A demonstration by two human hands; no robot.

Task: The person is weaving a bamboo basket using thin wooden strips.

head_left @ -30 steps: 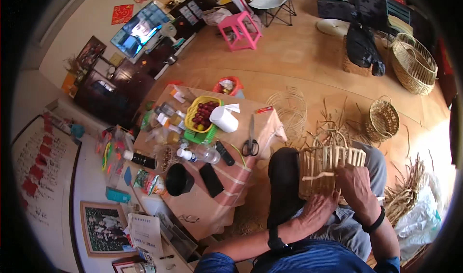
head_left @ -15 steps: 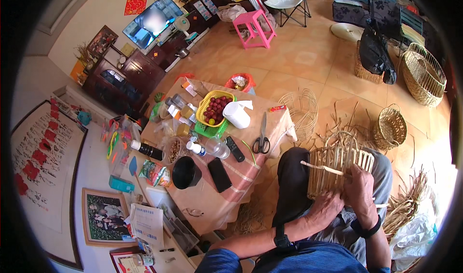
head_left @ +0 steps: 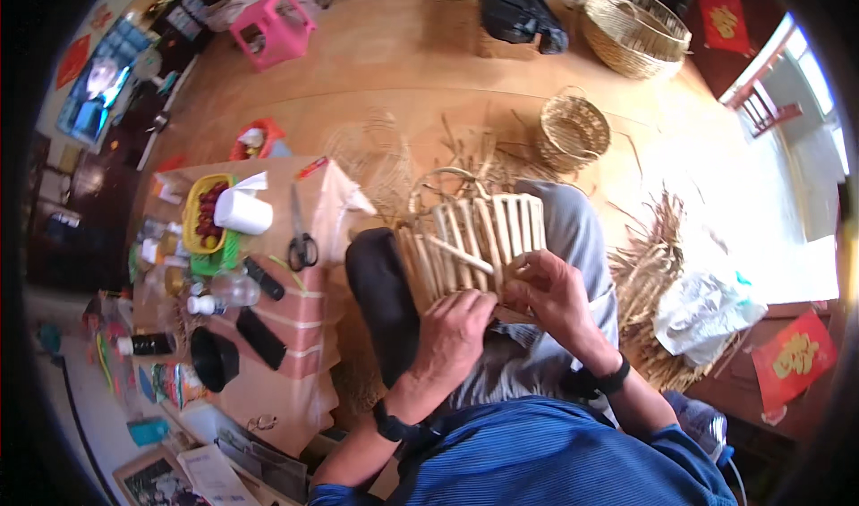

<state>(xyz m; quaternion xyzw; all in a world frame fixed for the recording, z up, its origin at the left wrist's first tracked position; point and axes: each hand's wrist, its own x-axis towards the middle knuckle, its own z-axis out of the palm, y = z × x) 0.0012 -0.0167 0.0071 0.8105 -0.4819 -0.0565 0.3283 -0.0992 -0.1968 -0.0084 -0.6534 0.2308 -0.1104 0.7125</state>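
Observation:
A small basket (head_left: 506, 224) of pale, upright slats with an arched handle (head_left: 445, 173) rests on my lap. Fingers of my left hand (head_left: 455, 331) are curled over its near edge. At the near right corner my right hand (head_left: 553, 296) is closed, thumb and fingers bent together around a pale weaving strip (head_left: 461, 254). That strip lies slantwise across the slats, one end pointing to the far left. The part of it inside my grip is hidden.
At left, a cloth-covered table (head_left: 309, 345) bears scissors (head_left: 302, 242), a paper roll (head_left: 243, 212) and a fruit basket (head_left: 204, 220). On the floor are a woven basket (head_left: 573, 135), a bundle of dried strands (head_left: 653, 260) and a plastic bag (head_left: 702, 314).
The view has swung to the right, so table and basket appear further left. My right hand has shifted on the near right corner, and less of the strip stands out. My left hand stays at the edge.

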